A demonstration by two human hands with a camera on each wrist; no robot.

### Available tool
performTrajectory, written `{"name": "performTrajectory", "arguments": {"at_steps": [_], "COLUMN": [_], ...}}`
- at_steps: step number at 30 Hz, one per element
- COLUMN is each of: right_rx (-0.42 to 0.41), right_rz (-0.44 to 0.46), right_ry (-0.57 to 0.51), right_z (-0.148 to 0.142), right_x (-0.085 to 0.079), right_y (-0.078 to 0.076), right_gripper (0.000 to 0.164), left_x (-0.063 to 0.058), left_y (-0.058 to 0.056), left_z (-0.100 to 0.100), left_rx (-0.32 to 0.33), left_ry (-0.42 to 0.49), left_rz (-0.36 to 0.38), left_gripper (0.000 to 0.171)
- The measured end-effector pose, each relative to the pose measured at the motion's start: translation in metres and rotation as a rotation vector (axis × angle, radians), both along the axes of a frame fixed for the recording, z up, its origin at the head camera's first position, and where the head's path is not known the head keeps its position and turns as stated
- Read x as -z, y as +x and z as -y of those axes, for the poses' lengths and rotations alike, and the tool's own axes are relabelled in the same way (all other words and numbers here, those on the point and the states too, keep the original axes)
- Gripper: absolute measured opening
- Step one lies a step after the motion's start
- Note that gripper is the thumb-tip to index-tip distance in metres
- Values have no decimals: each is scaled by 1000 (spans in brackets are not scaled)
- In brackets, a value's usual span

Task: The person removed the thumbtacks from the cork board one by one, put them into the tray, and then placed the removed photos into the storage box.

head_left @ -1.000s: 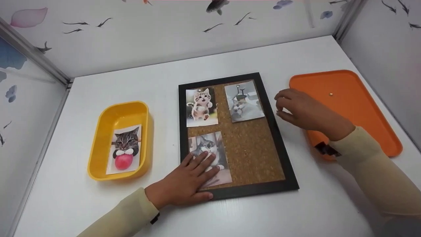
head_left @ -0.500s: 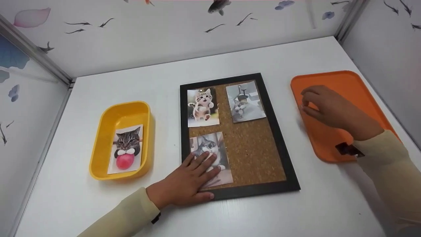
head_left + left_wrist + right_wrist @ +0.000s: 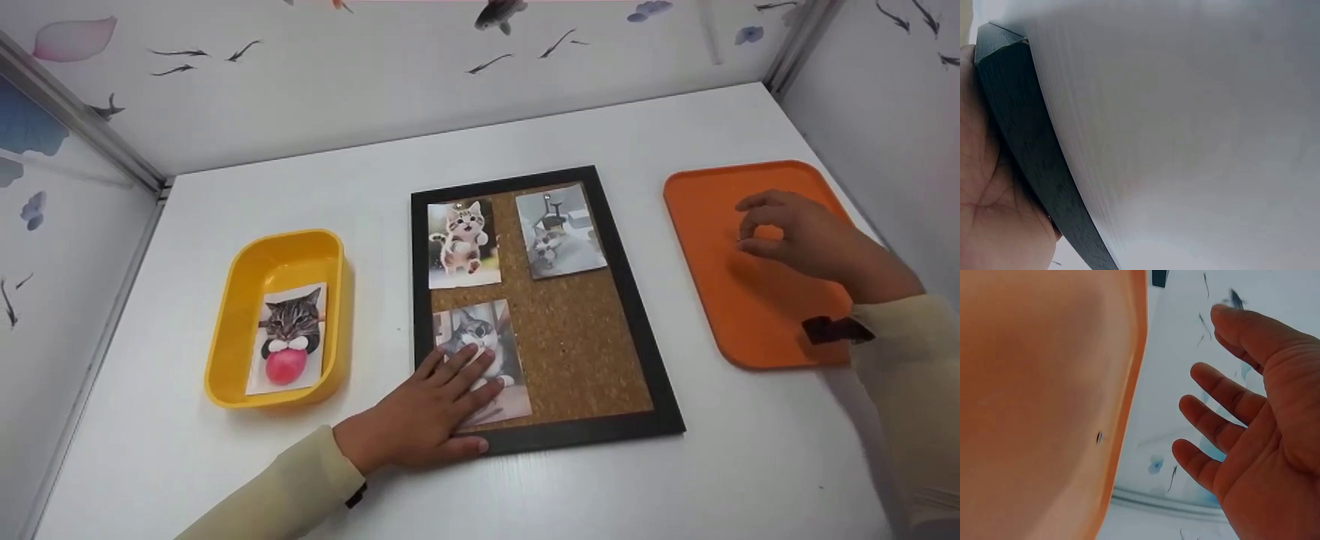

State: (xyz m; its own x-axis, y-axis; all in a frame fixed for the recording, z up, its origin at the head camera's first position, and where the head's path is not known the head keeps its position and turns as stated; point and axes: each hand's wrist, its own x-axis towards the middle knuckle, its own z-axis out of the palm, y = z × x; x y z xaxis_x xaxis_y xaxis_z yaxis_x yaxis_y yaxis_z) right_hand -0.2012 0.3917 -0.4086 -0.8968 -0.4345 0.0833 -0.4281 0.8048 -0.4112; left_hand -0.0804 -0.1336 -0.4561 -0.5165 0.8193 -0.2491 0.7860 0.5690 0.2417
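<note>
In the head view, my left hand (image 3: pixel 427 412) lies flat with spread fingers on a grey-and-white cat photo (image 3: pixel 480 326) at the lower left of a black-framed corkboard (image 3: pixel 589 352). Its thumb rests along the frame's near edge. Two more photos, a kitten (image 3: pixel 461 251) and a cat by a cat tree (image 3: pixel 561 244), are pinned along the board's top. My right hand (image 3: pixel 806 236) hovers over the orange tray (image 3: pixel 712 315), fingers bent and parted from the thumb, holding nothing. A small shiny push pin (image 3: pixel 1099 437) on the tray shows in the right wrist view.
Left of the board stands a yellow bin (image 3: pixel 341 315) with a photo (image 3: pixel 289 341) of a tabby and a pink ball inside. White panels (image 3: pixel 360 82) with fish prints border the white table (image 3: pixel 375 480).
My right hand has travelled right from beside the corkboard's edge to over the orange tray. The left hand has stayed on the photo.
</note>
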Motion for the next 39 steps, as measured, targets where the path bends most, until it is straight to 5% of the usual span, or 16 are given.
{"name": "performTrajectory", "arguments": {"at_steps": [10, 19, 26, 39], "right_rx": [58, 71, 125, 141], "right_rz": [229, 343, 496, 498], "right_ry": [1, -9, -38, -26], "right_z": [-23, -39, -45, -45], "right_x": [5, 13, 19, 21], "right_y": [-5, -18, -23, -21], "right_gripper": [9, 5, 13, 17], "left_x": [0, -2, -3, -1], "left_y": [0, 1, -1, 0], "left_z": [-1, -1, -1, -1], "left_rx": [3, -9, 7, 18], "left_ry": [-1, -12, -4, -3], "left_rz": [-7, 31, 19, -32], "left_gripper": [75, 75, 75, 75]}}
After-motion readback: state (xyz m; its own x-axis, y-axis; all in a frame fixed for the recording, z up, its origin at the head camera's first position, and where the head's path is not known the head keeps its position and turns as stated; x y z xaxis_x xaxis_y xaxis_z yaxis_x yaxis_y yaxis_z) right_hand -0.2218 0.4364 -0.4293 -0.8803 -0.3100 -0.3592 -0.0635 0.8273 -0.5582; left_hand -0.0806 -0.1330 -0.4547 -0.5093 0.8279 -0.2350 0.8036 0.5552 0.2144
